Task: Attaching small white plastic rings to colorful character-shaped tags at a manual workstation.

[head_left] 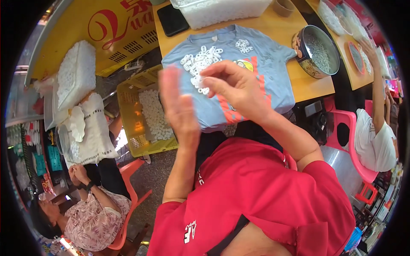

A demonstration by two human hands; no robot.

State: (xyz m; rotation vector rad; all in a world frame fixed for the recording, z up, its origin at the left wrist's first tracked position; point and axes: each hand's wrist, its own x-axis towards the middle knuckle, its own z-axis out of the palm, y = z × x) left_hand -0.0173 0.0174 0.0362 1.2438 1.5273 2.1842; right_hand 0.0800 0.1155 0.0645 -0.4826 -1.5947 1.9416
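A light blue T-shirt [277,91] with an orange print lies spread over the table in front of me. On it is a loose pile of small white plastic pieces with holes [200,62], and a smaller cluster of the same pieces [244,46] sits farther right. My right hand [241,91] hovers over the shirt, thumb and forefinger pinched beside the pile; what they grip is too small to make out against the white pieces. My left hand [181,113] is raised left of the pile, blurred by motion, its fingers stretched upward and the thumb apart.
A white tub of white pieces [222,13], a black phone [172,20] and a round tin of small metal parts [316,52] stand on the wooden table [320,85]. A yellow crate [132,128] is at lower left. People sit on both sides.
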